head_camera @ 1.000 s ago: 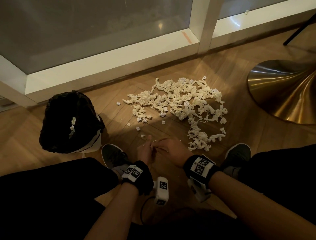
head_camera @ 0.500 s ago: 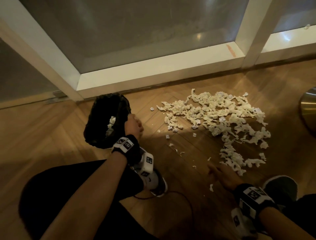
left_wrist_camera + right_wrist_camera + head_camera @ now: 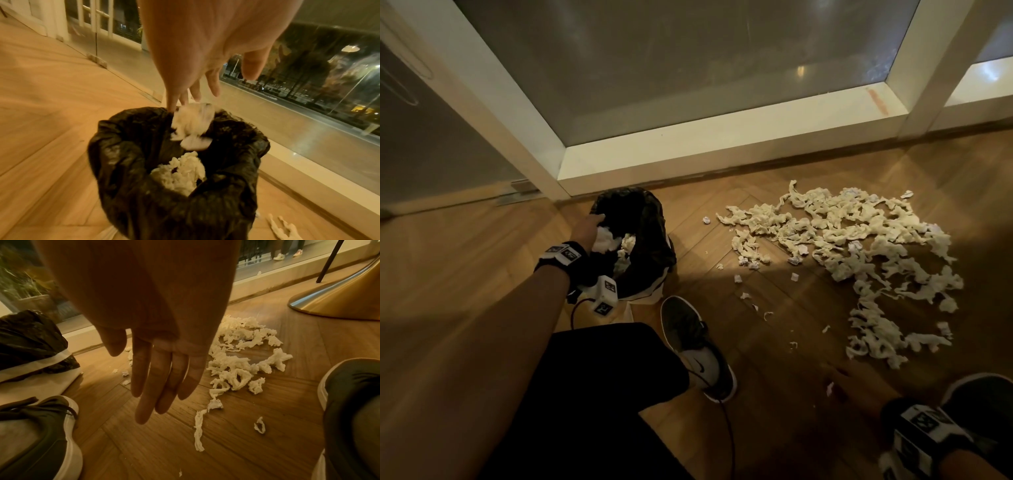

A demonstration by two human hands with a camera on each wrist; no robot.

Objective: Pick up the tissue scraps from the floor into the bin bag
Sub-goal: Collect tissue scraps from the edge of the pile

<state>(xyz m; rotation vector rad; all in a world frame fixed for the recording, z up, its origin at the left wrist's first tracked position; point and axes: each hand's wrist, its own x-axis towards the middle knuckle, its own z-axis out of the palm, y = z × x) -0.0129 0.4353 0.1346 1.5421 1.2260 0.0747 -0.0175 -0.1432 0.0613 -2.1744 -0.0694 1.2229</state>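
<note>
A black bin bag (image 3: 650, 222) (image 3: 131, 162) stands open on the wooden floor near the window, with white tissue (image 3: 183, 172) inside. My left hand (image 3: 589, 228) (image 3: 197, 91) hovers over its mouth with spread straight fingers. A blurred tissue wad (image 3: 192, 123) (image 3: 604, 241) falls just below the fingertips. A big heap of tissue scraps (image 3: 842, 246) (image 3: 240, 356) lies to the right. My right hand (image 3: 849, 380) (image 3: 162, 386) is low over the floor beside the heap's near end, fingers straight, holding nothing.
My two dark shoes (image 3: 695, 346) (image 3: 353, 402) flank the working area. Small loose scraps (image 3: 767, 313) dot the floor between bag and heap. A brass table base (image 3: 339, 301) stands right of the heap. A white window sill (image 3: 722, 147) runs behind everything.
My left hand travelled from the floor beside the right hand to the bag's mouth and opened, and the tissue wad now drops from it. The right hand stayed low near the heap.
</note>
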